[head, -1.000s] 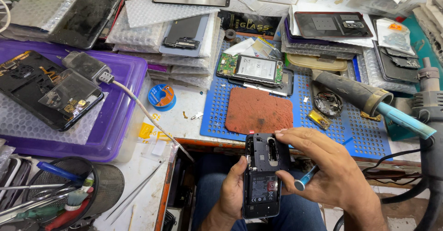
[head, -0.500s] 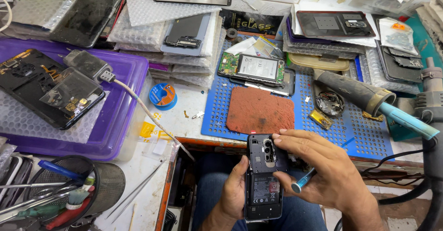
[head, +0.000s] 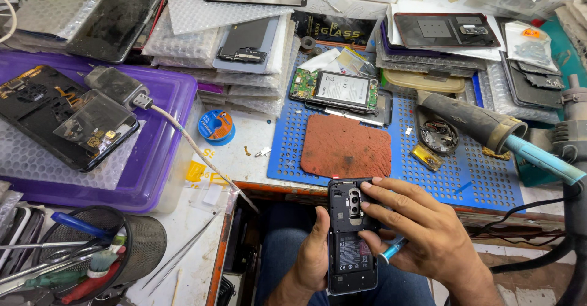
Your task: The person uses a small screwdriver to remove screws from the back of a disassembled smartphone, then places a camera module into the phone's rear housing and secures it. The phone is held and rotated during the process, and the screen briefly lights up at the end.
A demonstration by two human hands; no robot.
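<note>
Head view: left hand [head: 313,258] fingers pinching opened black smartphone [head: 350,235]; right hand [head: 422,232] fingers spread on it, back cover already off, internals exposed.

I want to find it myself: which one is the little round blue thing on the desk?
Find the big purple tray on the left. Just off its right edge, on the white desktop, lies a small round solder spool. It alone is blue-rimmed with an orange face, beside the grey cable.

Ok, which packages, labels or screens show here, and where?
Black box: back centre, flat, gold lettering.
Battery label: white rectangle on the open phone on the blue mat.
Dark screen: back left, on bubble wrap.
Held phone: open back, grey battery label, between left hand and right hand.
</note>
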